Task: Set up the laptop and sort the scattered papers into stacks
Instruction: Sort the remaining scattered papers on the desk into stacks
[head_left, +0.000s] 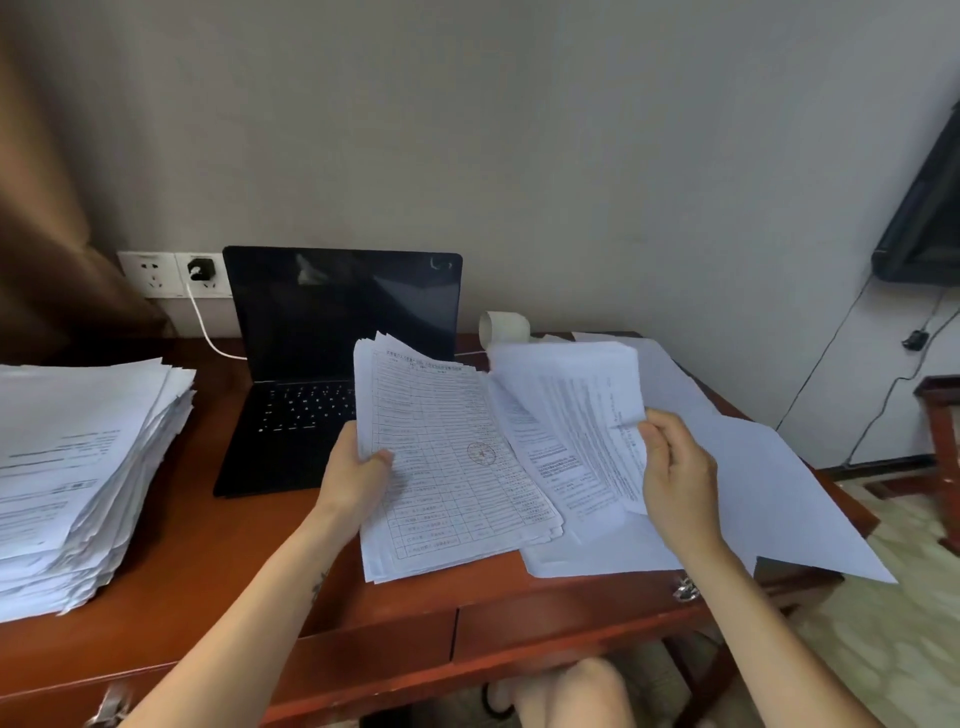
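A black laptop (311, 358) stands open with a dark screen at the back of the wooden desk (218, 561). My left hand (358, 475) grips a sheaf of printed table forms (447, 467) by its left edge, thumb on top, in front of the laptop. My right hand (675, 473) pinches several text pages (582, 415), lifted and curled off the scattered loose papers (753, 483) that cover the desk's right side. A tall stack of papers (78, 467) sits at the desk's left end.
A white charger cable (208, 332) runs from a wall socket (200, 273) behind the laptop. A white paper roll (504, 327) lies at the back by the wall. A wall-mounted screen (924, 218) hangs at the right, with cables below it. Desk drawers face me.
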